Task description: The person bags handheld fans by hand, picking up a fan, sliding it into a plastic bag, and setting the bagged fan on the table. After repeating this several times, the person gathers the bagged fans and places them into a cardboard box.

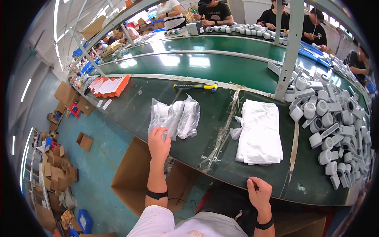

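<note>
Clear plastic bags (pixel 188 118) with white, rounded items inside lie side by side on the dark green bench. My left hand (pixel 159 143) is at the near end of the leftmost bag (pixel 159 112), fingers bent over it and thumb on the right side. By the bench's front edge, my right hand (pixel 259 191) hovers with curled fingers, and nothing shows in it. Beyond that hand lies a flat stack of white plastic bags (pixel 259 132), with a crumpled clear piece (pixel 236 133) at its left side.
Grey-white plastic devices (pixel 327 118) are heaped at the right. A yellow-and-black hammer (pixel 195 86) lies at the back, near orange-and-white boxes (pixel 109 85). An open cardboard carton (pixel 132 173) stands below the front edge. A metal post (pixel 290 51) rises before the green conveyor (pixel 177 62); several people work beyond.
</note>
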